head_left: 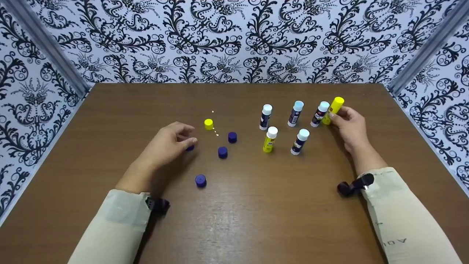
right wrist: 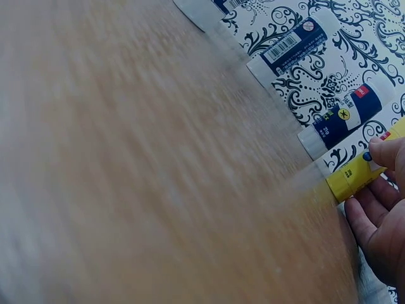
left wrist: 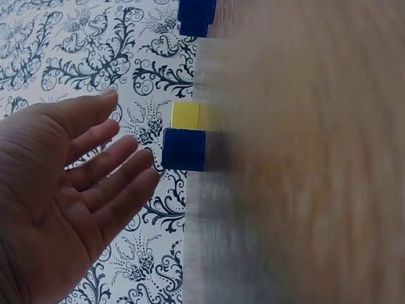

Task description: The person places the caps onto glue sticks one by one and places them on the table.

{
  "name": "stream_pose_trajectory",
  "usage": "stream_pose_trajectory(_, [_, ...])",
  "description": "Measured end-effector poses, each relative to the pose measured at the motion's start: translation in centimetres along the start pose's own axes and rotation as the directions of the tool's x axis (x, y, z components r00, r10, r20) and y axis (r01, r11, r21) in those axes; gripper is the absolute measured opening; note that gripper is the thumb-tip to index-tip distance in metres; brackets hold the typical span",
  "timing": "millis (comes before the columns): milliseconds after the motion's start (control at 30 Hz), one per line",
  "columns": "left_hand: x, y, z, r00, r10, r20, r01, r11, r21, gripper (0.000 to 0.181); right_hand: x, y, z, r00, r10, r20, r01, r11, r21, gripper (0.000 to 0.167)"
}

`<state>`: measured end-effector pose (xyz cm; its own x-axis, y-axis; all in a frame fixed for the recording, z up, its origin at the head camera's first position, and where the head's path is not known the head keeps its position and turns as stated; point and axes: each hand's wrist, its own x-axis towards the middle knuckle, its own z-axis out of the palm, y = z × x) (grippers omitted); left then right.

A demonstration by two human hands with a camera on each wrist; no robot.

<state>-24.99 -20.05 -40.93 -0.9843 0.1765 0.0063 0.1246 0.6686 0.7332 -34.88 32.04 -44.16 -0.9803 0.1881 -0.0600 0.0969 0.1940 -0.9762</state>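
On the right, my right hand (head_left: 351, 126) pinches a yellow glue stick (head_left: 336, 105) between thumb and fingers. The stick, with its yellow cap on, stands upright; its base appears to meet the table in the right wrist view (right wrist: 345, 183). My left hand (head_left: 166, 143) hovers by a dark blue cap (head_left: 189, 148), partly hidden behind the thumb. The left wrist view shows those fingers (left wrist: 126, 183) loosely spread, with a gap to the nearest blue cap (left wrist: 183, 149). A yellow cap (head_left: 208, 124) lies just beyond the left fingertips.
Several uncapped blue glue sticks (head_left: 265, 118) and one uncapped yellow glue stick (head_left: 269, 140) stand right of centre. More blue caps (head_left: 222, 152) lie around the table's (head_left: 234, 220) middle left. Small pale crumbs lie near the yellow cap. Patterned walls (head_left: 227, 40) enclose the back and sides.
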Motion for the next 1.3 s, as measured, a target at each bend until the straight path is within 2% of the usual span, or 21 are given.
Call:
stream_pose_trajectory(167, [0.0, -0.3, -0.1, 0.999, -0.027, 0.025, 0.027, 1.0, 0.007, 0.044, -0.1, 0.0, 0.0, 1.0, -0.005, 0.004, 0.005, 1.0, 0.002, 0.059])
stream_pose_trajectory(433, [0.1, -0.6, -0.1, 0.999, -0.017, 0.045, 0.016, 0.999, 0.034, 0.047, -0.2, 0.0, 0.1, 1.0, -0.03, -0.006, 0.03, 0.999, 0.03, 0.059])
stream_pose_trajectory(667, [0.2, -1.2, -0.1, 0.998, -0.002, 0.068, -0.001, 0.999, 0.04, 0.047, -0.1, 0.1, 0.0, 1.0, -0.011, 0.0, 0.011, 0.999, 0.03, 0.06])
stream_pose_trajectory(900, [0.3, -1.7, 0.0, 0.997, 0.031, 0.067, -0.036, 0.997, 0.075, 0.045, -0.1, 0.0, 0.1, 1.0, -0.011, -0.002, 0.01, 0.999, -0.051, 0.062])
stream_pose_trajectory(1133, [0.2, -1.9, 0.0, 0.997, 0.027, 0.074, -0.035, 0.994, 0.108, 0.043, -0.2, 0.1, 0.1, 1.0, -0.017, -0.001, 0.017, 0.999, -0.032, 0.061])
stream_pose_trajectory(1300, [0.2, -1.9, -0.1, 0.996, 0.032, 0.082, -0.042, 0.992, 0.119, 0.041, -0.2, 0.1, 0.0, 1.0, -0.024, -0.001, 0.024, 0.999, 0.036, 0.06])
